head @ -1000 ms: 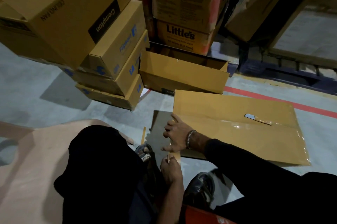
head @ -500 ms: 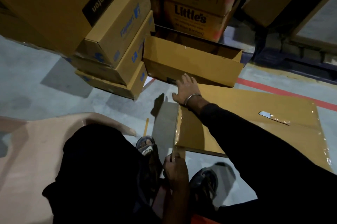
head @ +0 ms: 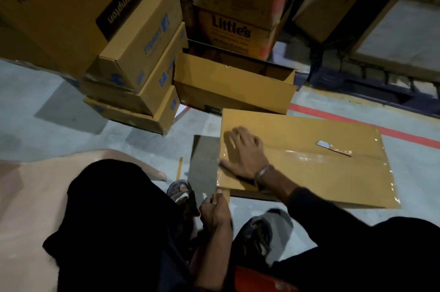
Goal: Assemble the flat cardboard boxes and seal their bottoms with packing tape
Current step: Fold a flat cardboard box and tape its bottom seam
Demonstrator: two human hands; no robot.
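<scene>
We are in the sealing step, as we judge it: the box [head: 307, 160] lies bottom-up on the floor [head: 59, 125] in front of us, its two flaps meeting along a seam that already shines with clear tape [head: 307, 157]; a strip also glints along the box's left edge, and that is the strip we are laying down now.

Our right hand [head: 242, 151] reaches across from the right, palm down on the left end of the box, fingers straight and spread, pressing the tape flat against the cardboard and holding nothing; the wrist is bent slightly, with a bracelet [head: 262, 171] on it. Our left hand [head: 215, 210] sits low between our knees, just off the box's near left corner, its fingers pinched on what looks like the tape's end; whether a roll is behind it we cannot tell.

The next move, in our judgement, calls for pulling the strip taut over the near edge, rubbing it down, then cutting it free; slack would leave wrinkles or a lifted corner.

A small blade-like tool [head: 332, 148] rests on the box, well apart from both hands.
</scene>
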